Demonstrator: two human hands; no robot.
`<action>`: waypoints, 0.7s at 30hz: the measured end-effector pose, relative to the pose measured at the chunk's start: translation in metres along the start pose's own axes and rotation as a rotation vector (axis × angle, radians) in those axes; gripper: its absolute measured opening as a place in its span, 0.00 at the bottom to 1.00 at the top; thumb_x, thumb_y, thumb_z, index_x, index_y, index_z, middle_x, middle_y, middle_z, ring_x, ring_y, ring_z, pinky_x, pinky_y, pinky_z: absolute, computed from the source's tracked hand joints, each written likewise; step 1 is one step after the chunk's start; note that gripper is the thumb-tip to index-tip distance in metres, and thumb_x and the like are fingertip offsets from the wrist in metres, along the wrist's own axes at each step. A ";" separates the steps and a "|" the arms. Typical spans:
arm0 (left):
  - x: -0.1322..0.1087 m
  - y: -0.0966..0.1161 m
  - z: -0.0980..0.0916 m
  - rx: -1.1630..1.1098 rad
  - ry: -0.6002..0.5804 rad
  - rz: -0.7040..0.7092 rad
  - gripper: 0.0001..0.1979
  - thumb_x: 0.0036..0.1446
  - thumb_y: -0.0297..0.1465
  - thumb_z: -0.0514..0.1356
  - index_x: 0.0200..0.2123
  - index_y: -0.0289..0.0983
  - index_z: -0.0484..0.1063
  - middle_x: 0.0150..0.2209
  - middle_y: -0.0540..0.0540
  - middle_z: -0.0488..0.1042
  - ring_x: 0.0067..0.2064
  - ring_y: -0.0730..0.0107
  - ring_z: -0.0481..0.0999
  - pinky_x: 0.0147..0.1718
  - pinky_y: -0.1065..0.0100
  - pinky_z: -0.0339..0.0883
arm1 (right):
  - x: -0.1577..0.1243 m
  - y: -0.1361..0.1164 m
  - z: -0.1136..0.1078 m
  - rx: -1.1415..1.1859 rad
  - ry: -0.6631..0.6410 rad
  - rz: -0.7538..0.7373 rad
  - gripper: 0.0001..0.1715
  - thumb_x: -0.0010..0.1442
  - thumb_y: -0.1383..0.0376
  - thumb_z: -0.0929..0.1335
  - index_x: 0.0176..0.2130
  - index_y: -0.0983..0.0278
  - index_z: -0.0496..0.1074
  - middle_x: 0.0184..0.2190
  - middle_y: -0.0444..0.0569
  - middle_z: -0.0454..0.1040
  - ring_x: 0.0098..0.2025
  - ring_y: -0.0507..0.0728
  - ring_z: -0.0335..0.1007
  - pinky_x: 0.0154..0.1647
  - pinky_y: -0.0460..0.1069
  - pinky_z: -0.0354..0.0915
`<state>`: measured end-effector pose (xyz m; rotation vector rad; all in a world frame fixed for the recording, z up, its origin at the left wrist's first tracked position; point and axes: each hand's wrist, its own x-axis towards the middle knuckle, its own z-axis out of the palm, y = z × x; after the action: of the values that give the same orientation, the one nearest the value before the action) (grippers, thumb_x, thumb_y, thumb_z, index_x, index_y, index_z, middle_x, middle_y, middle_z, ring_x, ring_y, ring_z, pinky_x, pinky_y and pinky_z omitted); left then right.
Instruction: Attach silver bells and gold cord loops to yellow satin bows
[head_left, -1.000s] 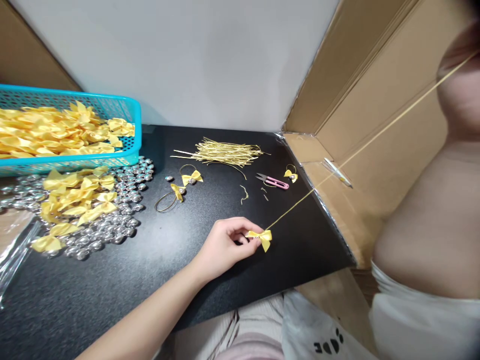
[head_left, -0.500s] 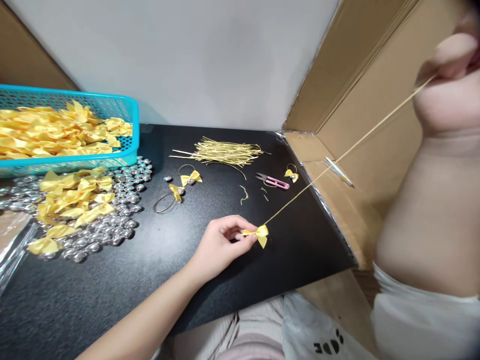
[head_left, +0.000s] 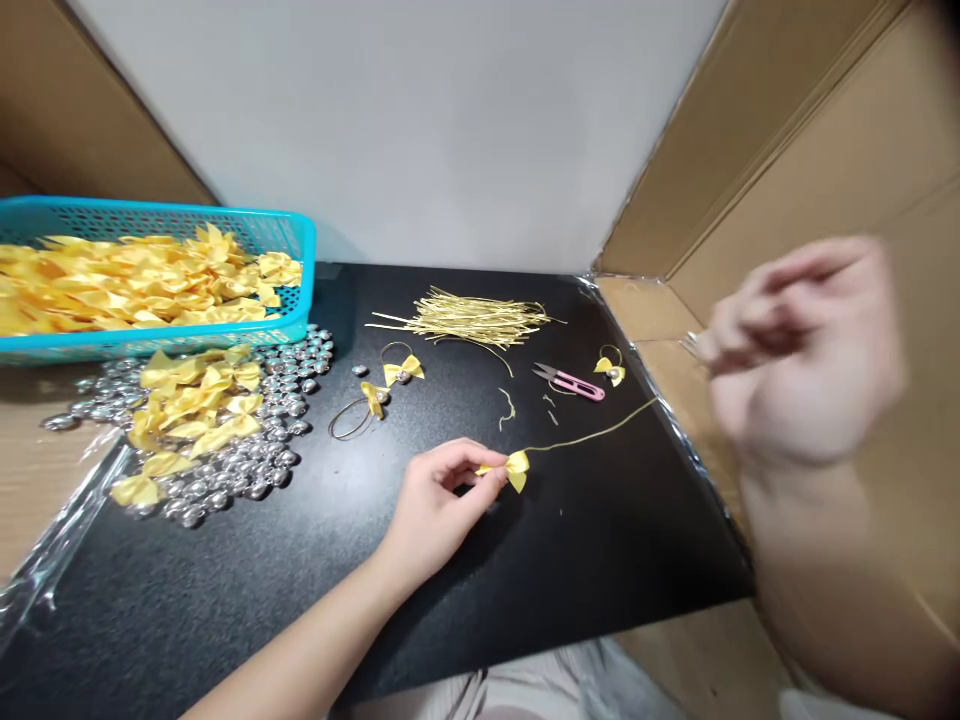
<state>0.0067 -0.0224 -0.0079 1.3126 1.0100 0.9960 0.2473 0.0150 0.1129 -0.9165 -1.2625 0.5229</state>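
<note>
My left hand [head_left: 450,490] pinches a yellow ribbon bow [head_left: 517,470] between thumb and fingertips, low over the black table. A thin gold cord [head_left: 592,435] trails from the bow to the right, slack, towards the table's edge. My right hand [head_left: 810,350] is raised over the right side, smeared by motion, and its fingers cannot be read; the cord's visible end is apart from it. Beyond the left hand lie pink-handled thread snips [head_left: 577,387], small cord scraps [head_left: 507,408] and finished-looking loops with a bow and silver bead, such as the looped bow [head_left: 610,370] on the right.
A turquoise basket [head_left: 309,270] full of yellow bows stands at the back left. Before it, silver beads [head_left: 217,495] and loose bows [head_left: 199,400] lie in a heap. A bundle of gold cords [head_left: 480,318] lies at the back. Cardboard walls [head_left: 795,150] rise at the right.
The cord was taut up to my right hand; now it has dropped slack. My right hand has moved down and left, away from the upper right corner. My left hand keeps the bow.
</note>
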 end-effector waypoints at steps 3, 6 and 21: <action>0.001 0.001 -0.002 0.118 0.026 0.108 0.03 0.54 0.27 0.64 0.31 0.36 0.79 0.30 0.46 0.79 0.31 0.71 0.78 0.30 0.73 0.71 | -0.046 0.026 0.028 -0.030 -0.212 0.152 0.03 0.63 0.67 0.64 0.36 0.61 0.68 0.24 0.40 0.63 0.21 0.46 0.55 0.19 0.43 0.53; 0.001 0.005 -0.004 0.222 0.055 0.219 0.03 0.55 0.25 0.63 0.32 0.36 0.79 0.31 0.46 0.80 0.32 0.71 0.78 0.31 0.73 0.71 | -0.079 0.044 0.041 -0.053 -0.409 0.205 0.07 0.66 0.66 0.63 0.39 0.60 0.71 0.24 0.40 0.67 0.25 0.47 0.63 0.27 0.44 0.62; -0.002 0.010 -0.006 0.297 0.148 0.198 0.05 0.56 0.23 0.63 0.34 0.38 0.78 0.32 0.48 0.79 0.32 0.73 0.78 0.32 0.74 0.71 | -0.103 0.050 0.044 -0.224 -0.471 0.249 0.08 0.65 0.68 0.64 0.40 0.61 0.74 0.32 0.44 0.79 0.34 0.50 0.77 0.37 0.44 0.71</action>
<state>0.0000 -0.0224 0.0018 1.6260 1.1913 1.1361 0.1856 -0.0239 0.0138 -1.1920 -1.6642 0.8404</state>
